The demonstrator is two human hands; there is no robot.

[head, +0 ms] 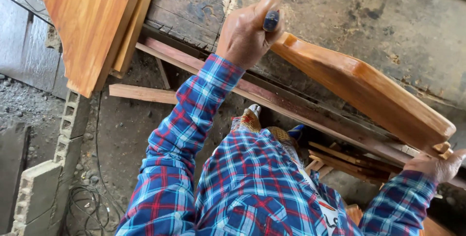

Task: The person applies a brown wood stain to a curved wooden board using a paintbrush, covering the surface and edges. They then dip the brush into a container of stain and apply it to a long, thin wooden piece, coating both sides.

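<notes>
Head camera view, looking down over a blue and red checked shirt [252,182]. The left hand [245,32] is closed around a small dark tool [271,20], pressing it against the upper end of a varnished wooden plank [359,88]. The right hand [437,165] grips the plank's lower end. The plank slants over a worn workbench [340,8]. Another varnished board [92,22] lies top left, concrete blocks [48,178] below.

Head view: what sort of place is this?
Probably a rough woodworking shop. The hands hold a shaped plank on a worn bench, with offcuts and concrete blocks on the dirt floor.
</notes>
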